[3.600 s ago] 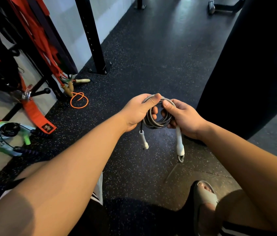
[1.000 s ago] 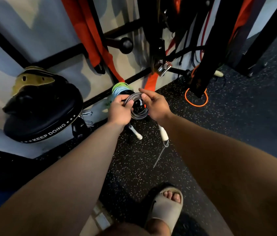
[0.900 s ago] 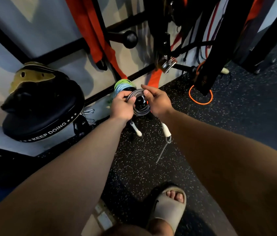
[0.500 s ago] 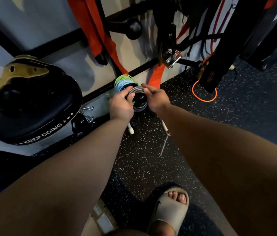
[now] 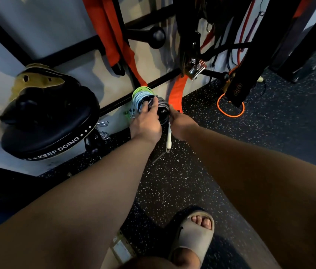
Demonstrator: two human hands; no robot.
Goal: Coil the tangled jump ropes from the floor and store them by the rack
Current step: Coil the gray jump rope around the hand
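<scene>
Both hands hold a coiled grey jump rope (image 5: 163,105) low by the wall rack. My left hand (image 5: 146,124) grips its left side, my right hand (image 5: 181,123) its right side. One white handle (image 5: 169,137) hangs down between the hands, with a loose rope end trailing below it. The grey coil is pressed against a stack of coiled ropes, green and light blue (image 5: 140,96), that sits on a black peg at the foot of the rack. Whether the grey coil is on that peg is hidden by my hands.
A black pad marked KEEP DOING (image 5: 46,131) leans at the left. Orange straps (image 5: 175,94) and black bands hang from the rack (image 5: 114,45). An orange rope loop (image 5: 230,107) lies on the speckled floor to the right. My sandalled foot (image 5: 194,235) stands below.
I have turned from the open floor to the rack. In the last second both hands moved the grey coil forward and down against the green and blue coils.
</scene>
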